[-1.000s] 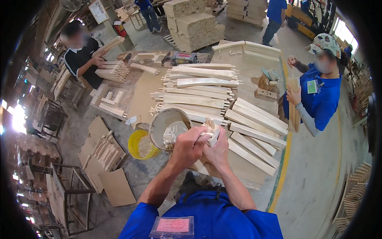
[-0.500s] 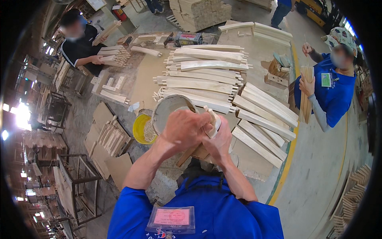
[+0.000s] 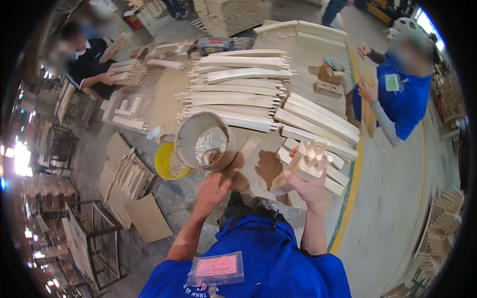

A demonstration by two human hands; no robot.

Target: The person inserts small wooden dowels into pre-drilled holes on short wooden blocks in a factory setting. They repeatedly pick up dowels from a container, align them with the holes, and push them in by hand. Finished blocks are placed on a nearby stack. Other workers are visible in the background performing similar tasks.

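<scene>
My right hand (image 3: 309,187) is wrapped round a small bundle of pale wooden rails (image 3: 305,171), with several round dowel ends pointing up. My left hand (image 3: 210,194) is closed low beside the bucket, its fingers against a brown piece of wood (image 3: 240,182); what they grip is partly hidden. The grey bucket (image 3: 185,141) stands just beyond that hand, with loose wooden dowels (image 3: 204,149) inside. Pale curved rails with dowelled ends (image 3: 231,101) lie stacked farther off. More flat rails (image 3: 318,121) lie beyond my right hand.
A yellow bucket (image 3: 164,161) sits left of the grey one. Cardboard and stacked wood pieces (image 3: 131,174) are at the left. One co-worker (image 3: 89,64) holds rails at the far left; another co-worker (image 3: 405,94) in blue holds slats at the right. Wooden blocks (image 3: 329,88) stand at the table's right.
My hands were together at a pale wooden piece over the bucket. They have parted: left down beside the bucket, right out to the right with the rails. The dowels inside the bucket now show.
</scene>
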